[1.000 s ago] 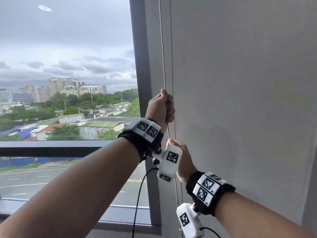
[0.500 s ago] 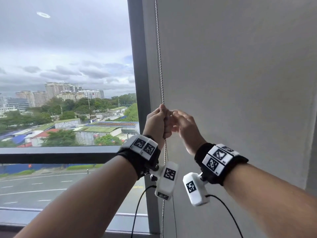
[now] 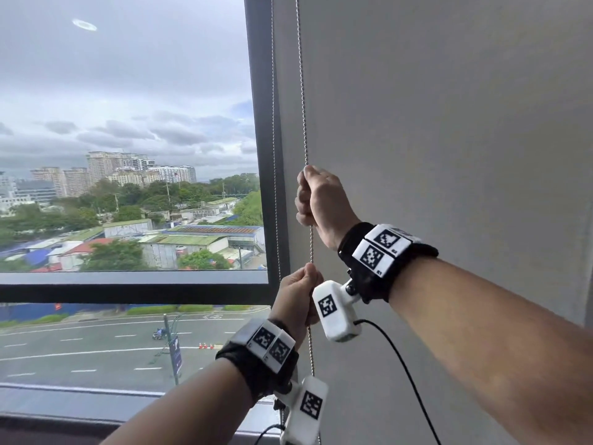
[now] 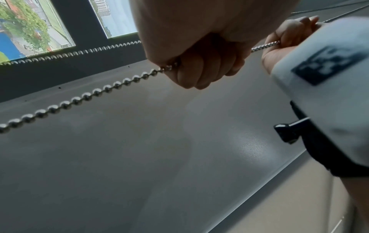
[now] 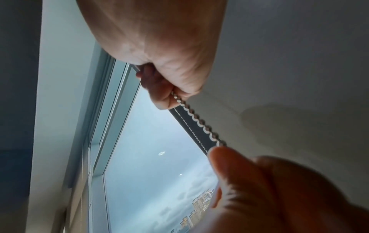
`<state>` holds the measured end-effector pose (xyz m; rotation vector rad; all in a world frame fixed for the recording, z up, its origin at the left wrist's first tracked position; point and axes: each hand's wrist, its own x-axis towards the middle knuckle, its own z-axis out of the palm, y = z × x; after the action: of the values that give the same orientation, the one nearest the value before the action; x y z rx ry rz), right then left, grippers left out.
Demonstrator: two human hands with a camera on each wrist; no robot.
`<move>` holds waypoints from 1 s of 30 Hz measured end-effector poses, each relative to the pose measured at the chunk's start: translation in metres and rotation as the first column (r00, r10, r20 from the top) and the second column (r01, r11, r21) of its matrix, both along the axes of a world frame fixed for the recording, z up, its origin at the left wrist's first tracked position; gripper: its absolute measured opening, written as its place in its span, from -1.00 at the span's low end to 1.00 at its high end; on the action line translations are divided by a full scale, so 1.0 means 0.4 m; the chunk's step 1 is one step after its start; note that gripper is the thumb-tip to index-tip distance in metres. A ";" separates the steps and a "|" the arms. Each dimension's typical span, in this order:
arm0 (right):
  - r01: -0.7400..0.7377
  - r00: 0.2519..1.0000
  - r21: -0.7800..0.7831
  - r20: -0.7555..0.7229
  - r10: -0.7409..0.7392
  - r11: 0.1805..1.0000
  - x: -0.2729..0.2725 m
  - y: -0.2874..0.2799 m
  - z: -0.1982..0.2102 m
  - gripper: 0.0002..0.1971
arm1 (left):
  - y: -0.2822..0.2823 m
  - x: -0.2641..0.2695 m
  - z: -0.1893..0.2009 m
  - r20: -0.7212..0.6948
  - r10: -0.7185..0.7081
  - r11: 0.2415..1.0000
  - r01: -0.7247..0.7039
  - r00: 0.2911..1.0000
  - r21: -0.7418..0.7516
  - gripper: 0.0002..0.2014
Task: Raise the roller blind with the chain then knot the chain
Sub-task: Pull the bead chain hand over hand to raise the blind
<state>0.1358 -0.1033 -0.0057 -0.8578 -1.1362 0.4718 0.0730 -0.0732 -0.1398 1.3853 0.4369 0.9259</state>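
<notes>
Metal bead chain [image 3: 303, 101] hangs beside the grey blind [image 3: 449, 123], and now the right hand [image 3: 324, 200] has climbed to 12 o'clock above the left hand [image 3: 296, 297], both fists gripping it, so pulling goes on.

The head camera is looking forward at the chain [image 3: 303, 101]; both wrist cameras are looking up it, close, sharing it.

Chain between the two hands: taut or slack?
Taut: the bead chain runs straight from the right hand down to the left hand, both gripping it, with no sag.
</notes>
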 end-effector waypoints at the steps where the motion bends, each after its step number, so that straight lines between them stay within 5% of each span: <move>1: -0.002 1.000 0.004 -0.015 0.002 1.000 -0.004 0.003 -0.002 -0.66 | 0.000 -0.001 0.000 -0.002 -0.004 1.000 0.004 1.000 -0.005 -0.56; 14: 0.003 1.000 -0.005 0.000 -0.003 1.000 0.006 -0.020 -0.046 -0.62 | 0.049 -0.043 0.054 0.006 -0.243 0.970 0.243 0.970 -0.016 -0.58; 18: 0.002 1.000 0.032 -0.031 -0.001 0.999 0.015 -0.031 -0.061 -0.60 | 0.069 -0.039 0.139 0.051 -0.176 0.983 0.173 0.983 0.061 -0.57; 24: 0.013 0.999 0.091 -0.048 -0.009 0.996 0.014 -0.028 -0.068 -0.58 | 0.036 -0.021 0.275 0.155 -0.268 0.957 0.244 0.951 0.155 -0.53; 30: 0.077 0.996 0.069 0.035 -0.080 0.995 0.022 -0.021 -0.072 -0.60 | 0.048 0.006 0.317 0.174 -0.128 0.984 0.102 0.976 0.149 -0.59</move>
<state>0.1446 -0.1118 -0.0346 -0.8519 -1.1421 0.3518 0.0756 -0.0540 -0.0129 1.4208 0.1527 0.9927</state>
